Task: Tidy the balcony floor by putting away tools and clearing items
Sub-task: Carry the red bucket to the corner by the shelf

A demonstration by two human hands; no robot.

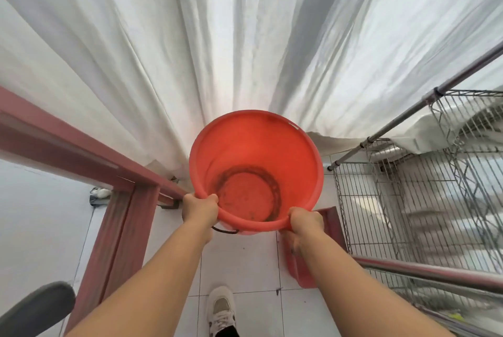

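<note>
A round orange-red plastic bucket (255, 151) hangs in front of me above the tiled floor, its mouth tipped toward the camera. Nothing lies inside it; a dark ring of dirt circles the bottom. My left hand (200, 208) grips the near rim on the left, and my right hand (306, 221) grips the near rim on the right. A dark wire handle droops below the rim between my hands. A red dustpan (329, 223) stands on the floor just behind my right hand, partly hidden by my forearm.
White curtains (245, 37) hang across the whole back. A red door frame (119, 217) runs along the left. A wire rack (408, 200) with metal poles fills the right side. My shoe (221, 309) stands on white floor tiles. A grey rounded object (38, 306) sits at bottom left.
</note>
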